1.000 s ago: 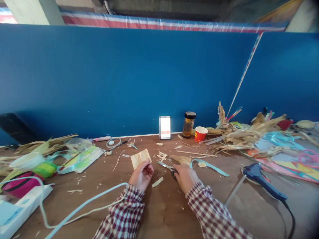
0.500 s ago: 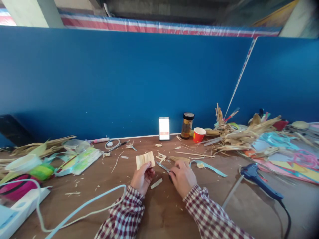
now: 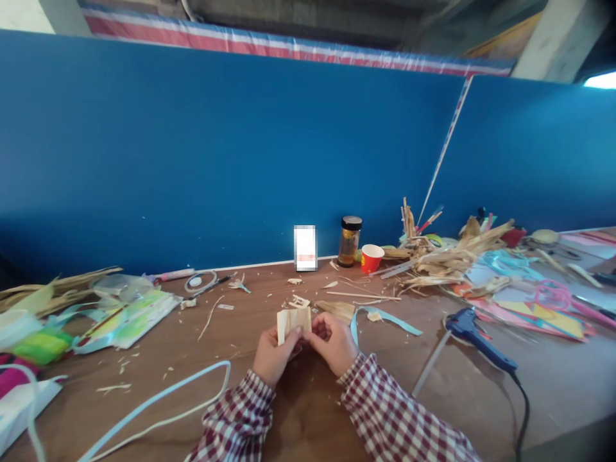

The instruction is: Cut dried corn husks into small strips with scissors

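A squarish pale piece of corn husk (image 3: 292,319) with lengthwise creases stands upright between my hands, just above the tabletop. My left hand (image 3: 275,351) pinches its lower edge, thumb in front. The fingers of my right hand (image 3: 333,343) close on its lower right corner. Behind the piece lie cut husk scraps (image 3: 299,300), and a broader tan husk strip (image 3: 337,310) rests just past my right fingers. A light blue ribbon (image 3: 385,313) curves to the right of that hand. The scissors are not visible now.
A blue glue gun (image 3: 481,337) lies at right with its black cord. At the back stand a dark-lidded jar (image 3: 349,242) and a red paper cup (image 3: 372,258). Dried husks (image 3: 447,260) heap up at right. White cables (image 3: 168,385) loop across the left front. A blue partition (image 3: 240,154) borders the table.
My right hand has let go of the scissors and come to the husk piece, taking its right edge. The view has turned slightly right.
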